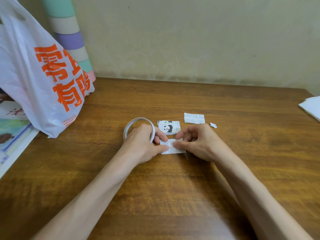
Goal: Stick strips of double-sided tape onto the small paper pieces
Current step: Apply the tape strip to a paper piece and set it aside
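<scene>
Your left hand [140,144] curls its fingers round the tape roll [125,130], thumb pressing the paper piece [173,150]. Your right hand [197,141] pinches that piece's far edge. It lies on the table [173,187], just before the panda stack [170,127].

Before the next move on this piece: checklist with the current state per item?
1. Paper piece flat on the table: ok.
2. Left hand grips the tape roll, thumb pressing the piece: ok.
3. Right hand fingertips on the piece: ok.
4. Tape strip laid straight and stuck down: cannot tell, fingers cover it.
5. Next pieces ready: ok, panda stack and loose printed piece lie just beyond the hands.
6. Torn scrap away from the piece: ok.
</scene>
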Action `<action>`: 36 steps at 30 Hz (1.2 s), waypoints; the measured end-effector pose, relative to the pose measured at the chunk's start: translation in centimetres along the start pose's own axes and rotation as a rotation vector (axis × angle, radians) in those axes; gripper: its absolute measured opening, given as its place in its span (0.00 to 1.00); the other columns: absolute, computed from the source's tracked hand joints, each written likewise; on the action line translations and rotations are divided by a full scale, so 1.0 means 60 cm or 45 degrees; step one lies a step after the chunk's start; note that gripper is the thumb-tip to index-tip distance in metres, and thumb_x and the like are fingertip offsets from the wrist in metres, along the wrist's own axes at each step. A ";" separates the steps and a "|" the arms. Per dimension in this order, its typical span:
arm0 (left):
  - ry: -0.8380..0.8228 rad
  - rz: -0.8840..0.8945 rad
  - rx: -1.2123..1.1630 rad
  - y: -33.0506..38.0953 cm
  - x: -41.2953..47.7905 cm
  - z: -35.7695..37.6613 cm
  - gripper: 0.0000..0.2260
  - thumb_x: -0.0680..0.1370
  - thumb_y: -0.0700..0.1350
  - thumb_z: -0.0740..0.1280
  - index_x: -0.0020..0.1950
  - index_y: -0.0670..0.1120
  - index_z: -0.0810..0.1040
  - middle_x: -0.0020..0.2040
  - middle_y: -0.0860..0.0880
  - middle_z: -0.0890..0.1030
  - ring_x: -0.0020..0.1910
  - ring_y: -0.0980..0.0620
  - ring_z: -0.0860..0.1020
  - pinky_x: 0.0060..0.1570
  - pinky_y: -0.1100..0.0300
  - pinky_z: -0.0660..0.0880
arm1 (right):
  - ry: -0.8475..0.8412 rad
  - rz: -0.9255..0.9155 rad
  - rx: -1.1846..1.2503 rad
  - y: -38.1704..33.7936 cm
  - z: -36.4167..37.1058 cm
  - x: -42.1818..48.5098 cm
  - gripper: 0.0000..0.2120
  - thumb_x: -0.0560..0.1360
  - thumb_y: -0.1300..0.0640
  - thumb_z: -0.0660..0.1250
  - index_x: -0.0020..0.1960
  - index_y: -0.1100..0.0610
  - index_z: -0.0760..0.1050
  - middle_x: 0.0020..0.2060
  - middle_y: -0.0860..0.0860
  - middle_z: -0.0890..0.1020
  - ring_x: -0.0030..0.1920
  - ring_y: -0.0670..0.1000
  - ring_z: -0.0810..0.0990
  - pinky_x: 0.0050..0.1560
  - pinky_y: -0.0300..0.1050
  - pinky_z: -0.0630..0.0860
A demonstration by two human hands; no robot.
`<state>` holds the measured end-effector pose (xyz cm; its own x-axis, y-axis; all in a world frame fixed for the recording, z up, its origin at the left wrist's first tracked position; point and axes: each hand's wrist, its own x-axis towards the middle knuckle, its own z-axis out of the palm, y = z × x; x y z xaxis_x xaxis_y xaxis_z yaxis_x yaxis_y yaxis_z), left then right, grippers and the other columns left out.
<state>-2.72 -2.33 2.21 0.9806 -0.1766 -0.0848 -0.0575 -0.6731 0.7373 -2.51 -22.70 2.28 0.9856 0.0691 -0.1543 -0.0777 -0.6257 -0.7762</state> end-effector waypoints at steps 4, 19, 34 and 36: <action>-0.004 0.010 0.000 0.000 0.000 0.000 0.07 0.73 0.50 0.81 0.46 0.56 0.85 0.42 0.56 0.80 0.32 0.59 0.76 0.44 0.56 0.78 | 0.007 -0.008 -0.017 0.003 0.000 0.003 0.07 0.72 0.54 0.81 0.45 0.51 0.83 0.29 0.45 0.83 0.28 0.39 0.77 0.40 0.42 0.73; -0.066 0.000 0.010 0.002 -0.001 -0.007 0.11 0.71 0.52 0.83 0.51 0.57 0.86 0.44 0.56 0.80 0.30 0.60 0.74 0.40 0.61 0.74 | 0.014 -0.412 -0.246 0.014 -0.008 -0.004 0.10 0.76 0.57 0.75 0.46 0.41 0.84 0.32 0.43 0.78 0.31 0.43 0.75 0.39 0.40 0.73; -0.077 0.017 0.029 0.004 -0.005 -0.010 0.14 0.72 0.51 0.82 0.55 0.58 0.85 0.46 0.57 0.80 0.31 0.60 0.75 0.43 0.60 0.76 | 0.018 -0.654 -0.315 0.010 -0.011 -0.011 0.15 0.76 0.56 0.70 0.54 0.38 0.86 0.38 0.44 0.78 0.35 0.47 0.77 0.38 0.41 0.71; -0.078 0.013 0.026 0.005 -0.005 -0.009 0.14 0.71 0.52 0.82 0.54 0.58 0.85 0.46 0.57 0.80 0.30 0.60 0.75 0.42 0.61 0.75 | -0.022 -0.645 -0.380 0.011 -0.006 -0.011 0.14 0.75 0.53 0.66 0.52 0.37 0.86 0.42 0.43 0.78 0.35 0.47 0.76 0.38 0.49 0.75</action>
<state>-2.92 -2.07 2.83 0.9667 -0.2268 -0.1189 -0.0717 -0.6855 0.7246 -3.12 -23.44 2.09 0.8860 0.4277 0.1790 0.4505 -0.7027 -0.5507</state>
